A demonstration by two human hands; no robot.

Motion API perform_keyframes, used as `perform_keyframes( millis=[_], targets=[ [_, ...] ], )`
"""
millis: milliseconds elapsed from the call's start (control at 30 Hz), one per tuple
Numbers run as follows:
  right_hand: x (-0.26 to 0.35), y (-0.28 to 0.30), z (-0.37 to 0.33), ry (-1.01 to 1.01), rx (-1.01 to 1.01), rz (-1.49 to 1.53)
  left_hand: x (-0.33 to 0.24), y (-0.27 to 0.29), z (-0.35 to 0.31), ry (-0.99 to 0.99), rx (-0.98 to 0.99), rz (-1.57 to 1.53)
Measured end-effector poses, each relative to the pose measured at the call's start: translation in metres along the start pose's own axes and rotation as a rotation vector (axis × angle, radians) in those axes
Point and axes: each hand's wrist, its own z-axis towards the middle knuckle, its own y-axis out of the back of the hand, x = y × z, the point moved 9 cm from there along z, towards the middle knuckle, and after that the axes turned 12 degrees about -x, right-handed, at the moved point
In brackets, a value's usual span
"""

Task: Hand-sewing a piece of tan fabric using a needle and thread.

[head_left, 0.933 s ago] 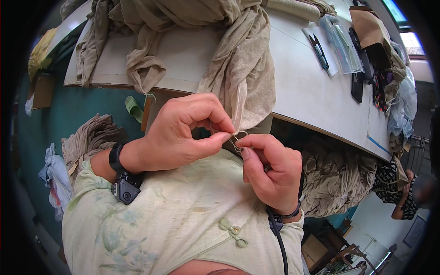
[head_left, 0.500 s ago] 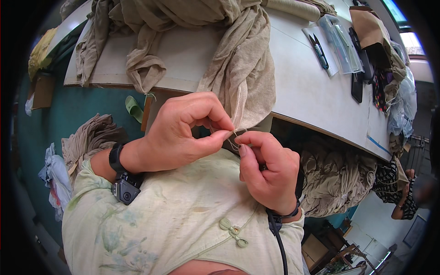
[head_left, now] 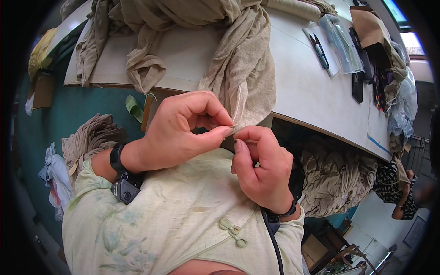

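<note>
A beige knit cloth (head_left: 254, 78) hangs over the table's front edge toward me, with a paler band (head_left: 239, 98) running down it. My left hand (head_left: 183, 126) is closed, thumb and forefinger pinching the cloth's lower tip. Close against that pinch, my right hand (head_left: 263, 165) is also closed, its forefinger and thumb bent together at a thin pale thread (head_left: 235, 128). The fingers hide most of the thread. Both hands are in front of my body, just below the table edge.
On the white table (head_left: 302, 96) lie black thread snips (head_left: 319, 51), a clear plastic box (head_left: 341, 43) and a dark phone (head_left: 357, 87). Heaped beige cloth (head_left: 339, 181) sits below the table at right. A person (head_left: 403, 195) is at far right. A green slipper (head_left: 134, 109) lies on the floor.
My right hand has moved slightly up and left, closer to the left fingertips. The loose thread loops seen between the hands earlier no longer show. My left hand stays nearly in place.
</note>
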Motion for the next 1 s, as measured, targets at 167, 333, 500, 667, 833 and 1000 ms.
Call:
perform_keyframes(
  millis=[167, 333, 500, 667, 833, 1000],
  targets=[
    [-0.005, -0.003, -0.001, -0.063, -0.065, 0.068, 0.002, -0.004, 0.000, 0.049, 0.042, -0.048],
    [-0.003, 0.009, 0.012, 0.048, -0.107, 0.068, -0.009, -0.002, 0.000, -0.111, 0.044, 0.115],
    [0.014, 0.008, 0.014, 0.217, -0.096, -0.052, -0.011, -0.004, -0.001, -0.165, 0.083, 0.230],
    [0.017, 0.009, 0.012, 0.288, -0.124, 0.001, -0.005, -0.006, 0.000, -0.062, 0.071, 0.179],
    [-0.016, 0.049, 0.036, -0.221, -0.130, 1.035, 0.010, -0.003, -0.001, 0.221, 0.044, -0.064],
    [-0.045, 0.120, 0.050, -0.234, -0.362, 1.293, 0.011, -0.008, 0.000, 0.296, 0.084, -0.078]
  ],
)
